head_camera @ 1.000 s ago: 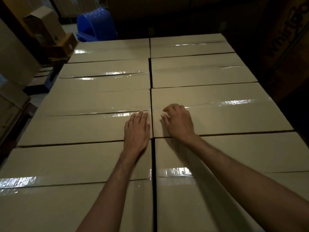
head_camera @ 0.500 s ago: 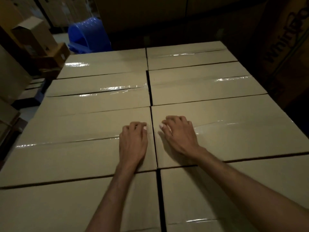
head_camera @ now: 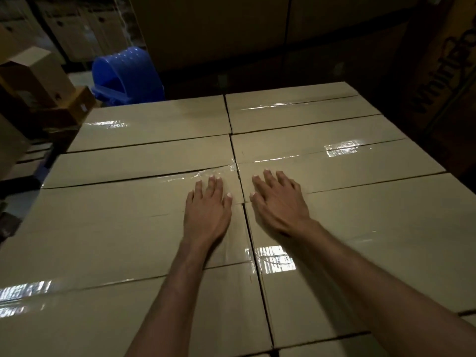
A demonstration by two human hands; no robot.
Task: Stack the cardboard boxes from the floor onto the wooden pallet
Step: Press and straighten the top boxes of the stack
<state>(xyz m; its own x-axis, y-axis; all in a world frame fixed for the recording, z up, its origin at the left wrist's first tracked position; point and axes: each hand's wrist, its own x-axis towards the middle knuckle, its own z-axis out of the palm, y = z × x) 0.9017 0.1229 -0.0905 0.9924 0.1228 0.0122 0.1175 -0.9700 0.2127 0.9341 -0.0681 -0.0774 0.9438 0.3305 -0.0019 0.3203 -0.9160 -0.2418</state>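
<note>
- Filling most of the view: cardboard boxes packed in one flat layer, two columns side by side with a narrow dark gap running down the middle, tops level, flaps sealed with clear tape that throws glare.
- Behind the far edge of the box layer: a wall of big dark cartons, dim, detail unreadable.
- Off the right side of the box layer: a tall printed carton, large lettering, partly cut by the frame edge.
- Off the far-left corner of the box layer: a blue plastic bin lying on its side.
- Further left of the box layer: small brown boxes, stacked loosely, one tilted.
- On top of the box layer, near its middle, just left of the gap: left hand, palm down, flat on the cardboard, fingers straight and close together, tips at a taped seam. Holds nothing.
- On top of the box layer, just right of the gap: right hand, palm down, fingers fanned apart and slightly bent, tips touching the box top. Slight blur; grips nothing.
- Both hands sit near each other, apart, one on each column.
</note>
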